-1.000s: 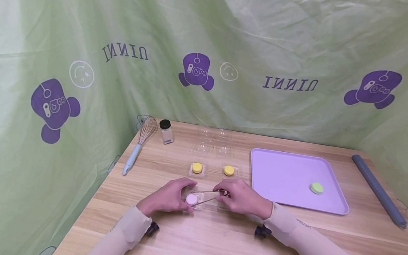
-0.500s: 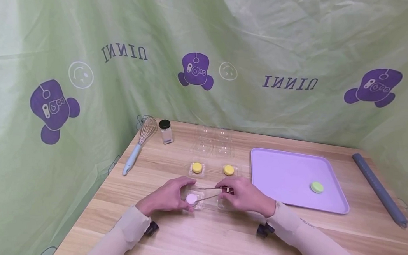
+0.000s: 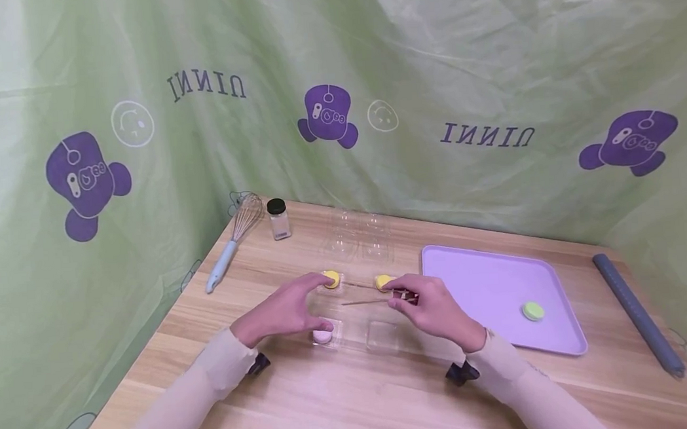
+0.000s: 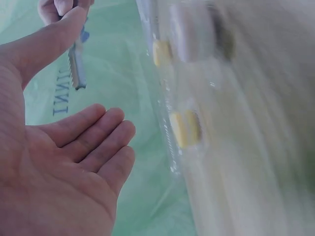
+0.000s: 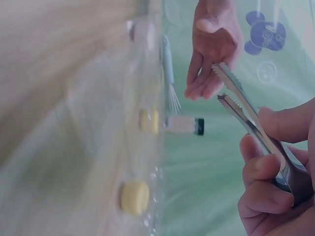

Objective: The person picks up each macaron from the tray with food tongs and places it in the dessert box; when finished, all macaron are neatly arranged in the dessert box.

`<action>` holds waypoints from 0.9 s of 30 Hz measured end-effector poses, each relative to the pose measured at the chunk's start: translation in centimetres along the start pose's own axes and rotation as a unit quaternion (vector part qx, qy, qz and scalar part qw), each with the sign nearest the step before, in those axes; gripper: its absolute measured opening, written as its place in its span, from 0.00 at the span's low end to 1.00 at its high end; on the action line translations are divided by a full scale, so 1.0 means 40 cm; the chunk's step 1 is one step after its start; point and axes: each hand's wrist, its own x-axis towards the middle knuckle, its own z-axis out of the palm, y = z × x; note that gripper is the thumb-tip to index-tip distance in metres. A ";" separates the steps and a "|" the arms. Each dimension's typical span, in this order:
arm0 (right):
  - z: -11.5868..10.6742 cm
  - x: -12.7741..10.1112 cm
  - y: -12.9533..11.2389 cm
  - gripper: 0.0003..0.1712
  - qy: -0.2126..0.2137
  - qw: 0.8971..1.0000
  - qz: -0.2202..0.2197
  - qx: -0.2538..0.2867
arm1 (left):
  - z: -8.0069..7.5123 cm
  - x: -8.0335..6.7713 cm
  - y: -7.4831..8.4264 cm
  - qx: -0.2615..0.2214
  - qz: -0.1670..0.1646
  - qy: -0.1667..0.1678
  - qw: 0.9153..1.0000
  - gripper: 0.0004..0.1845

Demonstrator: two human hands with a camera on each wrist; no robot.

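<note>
Above the clear plastic tray (image 3: 382,337), my left hand (image 3: 287,310) is spread with its palm facing right, holding nothing. Just below its thumb, a pink macaron (image 3: 323,336) sits in the tray's front left compartment. My right hand (image 3: 434,307) grips metal tongs (image 5: 295,178) between thumb and fingers. The serrated tips point toward the left palm, apart, with nothing between them. Two yellow macarons lie in the back compartments: the left one (image 3: 333,279) is partly behind my left fingers, the right one (image 3: 383,282) partly behind my right hand.
On the right stands a purple tray (image 3: 477,278) bearing a green macaron (image 3: 533,311), with a blue-grey rolling pin (image 3: 639,314) beyond it. A clear lid (image 3: 360,243), a black-capped jar (image 3: 279,221) and a whisk (image 3: 223,266) lie toward the back. A green curtain surrounds the table.
Both hands have risen away from the pink macaron, the right one also moving rightward with the tongs. The tong tips have left the macaron, which stays in its compartment.
</note>
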 end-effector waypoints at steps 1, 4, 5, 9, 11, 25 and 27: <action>-0.010 -0.001 0.002 0.13 0.006 1.000 0.007 -0.001 | 0.000 0.006 0.006 0.003 0.006 -0.001 1.000 0.46; -0.037 -0.006 0.009 0.13 0.026 0.999 0.017 -0.010 | 0.005 0.024 0.029 0.013 0.023 -0.011 1.000 0.47; -0.046 -0.007 0.013 0.13 0.035 0.999 0.019 -0.014 | 0.008 0.031 0.037 0.017 0.030 -0.016 0.999 0.47; -0.075 -0.013 0.029 0.14 0.070 0.997 0.019 -0.030 | 0.020 0.061 0.074 0.037 0.053 -0.044 0.997 0.48; -0.086 -0.017 0.037 0.14 0.086 0.996 0.021 -0.029 | 0.031 0.075 0.089 0.050 0.060 -0.059 0.995 0.49; -0.158 -0.068 0.076 0.13 0.157 0.985 0.069 -0.029 | 0.110 0.118 0.132 0.091 0.056 -0.113 0.988 0.51; -0.170 -0.080 0.084 0.13 0.166 0.983 0.077 -0.034 | 0.117 0.120 0.132 0.094 0.052 -0.112 0.988 0.50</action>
